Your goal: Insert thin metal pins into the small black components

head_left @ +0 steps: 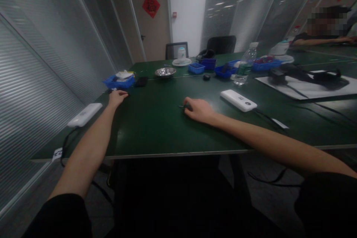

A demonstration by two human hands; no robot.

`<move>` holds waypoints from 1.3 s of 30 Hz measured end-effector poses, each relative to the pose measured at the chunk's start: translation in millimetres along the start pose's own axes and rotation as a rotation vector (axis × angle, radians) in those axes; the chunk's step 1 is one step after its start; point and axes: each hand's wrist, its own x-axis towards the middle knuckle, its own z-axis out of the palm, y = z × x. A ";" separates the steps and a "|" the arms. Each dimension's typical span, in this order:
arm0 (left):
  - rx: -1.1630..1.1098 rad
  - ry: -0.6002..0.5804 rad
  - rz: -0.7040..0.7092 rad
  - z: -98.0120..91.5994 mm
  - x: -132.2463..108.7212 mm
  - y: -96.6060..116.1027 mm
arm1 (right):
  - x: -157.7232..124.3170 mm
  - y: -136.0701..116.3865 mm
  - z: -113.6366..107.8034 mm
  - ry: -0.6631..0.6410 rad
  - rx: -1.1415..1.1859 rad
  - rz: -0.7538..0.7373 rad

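My right hand rests on the dark green table, its fingers closed around what looks like a small screwdriver. The dark handle shows at the fingers, and a thin metal shaft points left. Farther left, my left hand reaches across the table with thumb and fingertips pinched together. Something small and dark shows at those fingertips, too small to name. Just beyond this hand stands a blue basket with white crumpled material in it, and a flat black object lies to its right.
White power banks with cables lie outside each forearm, one at left and one at right. A metal bowl, blue trays and a water bottle stand farther back. Another person sits at far right.
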 end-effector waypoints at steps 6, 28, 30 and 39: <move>-0.102 -0.259 0.337 17.4 -26.7 58.5 | -1.7 -0.9 0.0 0.024 0.023 -0.021; -0.479 -0.792 0.757 62.0 -120.5 172.7 | -5.1 -7.7 -0.6 0.112 0.039 -0.103; -0.489 -0.800 0.748 62.6 -120.8 172.1 | -4.8 -6.8 0.2 0.106 0.029 -0.109; -0.477 -0.852 0.742 62.1 -121.9 172.9 | -5.2 -4.6 2.0 0.116 0.043 -0.158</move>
